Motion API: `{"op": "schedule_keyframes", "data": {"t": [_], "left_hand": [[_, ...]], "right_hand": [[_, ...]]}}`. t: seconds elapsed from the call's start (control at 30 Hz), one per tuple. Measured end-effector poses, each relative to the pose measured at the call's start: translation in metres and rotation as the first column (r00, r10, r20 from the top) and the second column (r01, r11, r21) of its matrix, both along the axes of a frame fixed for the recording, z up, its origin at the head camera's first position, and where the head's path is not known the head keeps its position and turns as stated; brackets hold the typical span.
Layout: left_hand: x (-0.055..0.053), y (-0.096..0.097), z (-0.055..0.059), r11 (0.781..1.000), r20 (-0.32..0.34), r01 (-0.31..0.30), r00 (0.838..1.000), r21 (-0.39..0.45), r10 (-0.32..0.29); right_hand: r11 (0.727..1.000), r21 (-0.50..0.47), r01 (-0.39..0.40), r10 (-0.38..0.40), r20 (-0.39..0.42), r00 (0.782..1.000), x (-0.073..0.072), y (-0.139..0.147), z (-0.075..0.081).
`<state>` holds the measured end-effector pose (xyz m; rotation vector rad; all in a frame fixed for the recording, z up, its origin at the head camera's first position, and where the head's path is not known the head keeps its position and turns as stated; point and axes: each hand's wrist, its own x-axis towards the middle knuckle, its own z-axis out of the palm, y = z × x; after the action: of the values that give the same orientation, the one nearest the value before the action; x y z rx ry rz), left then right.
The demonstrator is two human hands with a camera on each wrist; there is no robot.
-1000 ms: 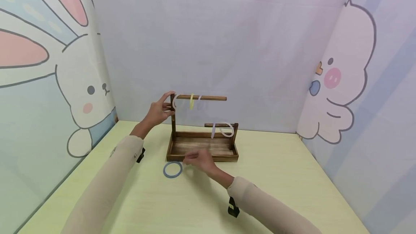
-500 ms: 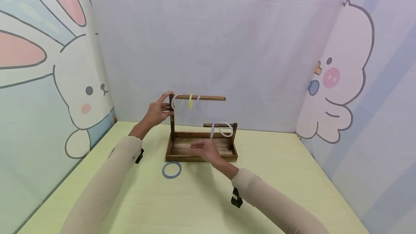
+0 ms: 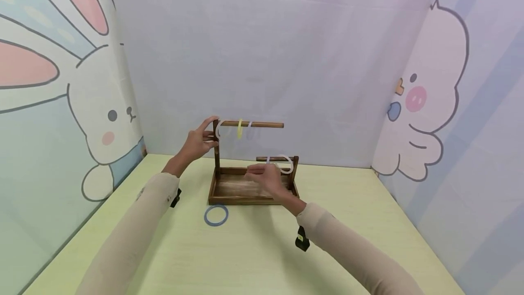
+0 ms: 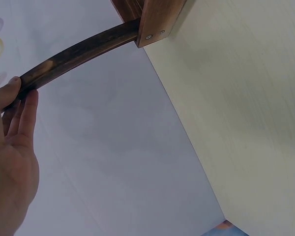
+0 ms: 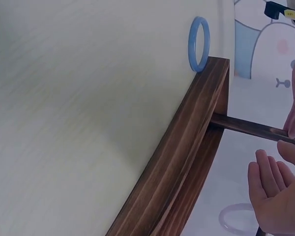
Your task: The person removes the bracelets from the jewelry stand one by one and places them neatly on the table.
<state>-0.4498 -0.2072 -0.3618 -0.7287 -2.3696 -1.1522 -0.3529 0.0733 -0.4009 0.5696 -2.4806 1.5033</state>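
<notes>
A brown wooden bangle stand (image 3: 241, 200) has a tray base and two bars. My left hand (image 3: 195, 144) grips the top of its tall post (image 4: 83, 55) between thumb and fingers. On the upper bar (image 3: 270, 125) hang a white bangle, a yellow bangle (image 3: 239, 129) and a pale purple bangle (image 3: 250, 131). The lower bar (image 3: 261, 159) carries a white bangle (image 3: 292, 166) and a pale purple bangle (image 5: 226, 227). My right hand (image 3: 268, 179) hovers in front of that bar, thumb apart from loosely bent fingers, with nothing visible between them. A blue bangle (image 3: 206, 217) lies before the tray's left front corner.
The pale table (image 3: 184, 258) extends around the stand. Behind it hangs a plain pale curtain (image 3: 262, 58). Side panels carry a cartoon rabbit (image 3: 98, 104) and a cartoon pink-cheeked animal (image 3: 430, 81).
My right hand has risen from beside the blue bangle, moving up and rightward to the lower bar. The left hand stays on the post, and the blue bangle remains on the table.
</notes>
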Motion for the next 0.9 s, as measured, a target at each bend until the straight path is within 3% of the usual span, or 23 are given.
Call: {"op": "schedule_keyframes", "data": {"t": [0.37,0.63,0.9], "left_hand": [[0.000,0.002,-0.003,1.000,0.040,0.017,0.999,0.018,-0.017],[-0.002,0.002,-0.003,1.000,0.027,0.018,0.999,0.025,-0.018],[0.000,-0.001,-0.002,1.000,0.000,0.005,1.000,0.010,-0.005]], "right_hand": [[0.998,-0.060,0.035,-0.034,0.012,0.999,-0.007,0.007,0.019],[0.987,-0.147,0.072,-0.069,0.025,0.997,-0.020,0.010,0.031],[0.985,-0.150,0.081,-0.083,-0.006,0.997,-0.029,0.012,0.038]]}}
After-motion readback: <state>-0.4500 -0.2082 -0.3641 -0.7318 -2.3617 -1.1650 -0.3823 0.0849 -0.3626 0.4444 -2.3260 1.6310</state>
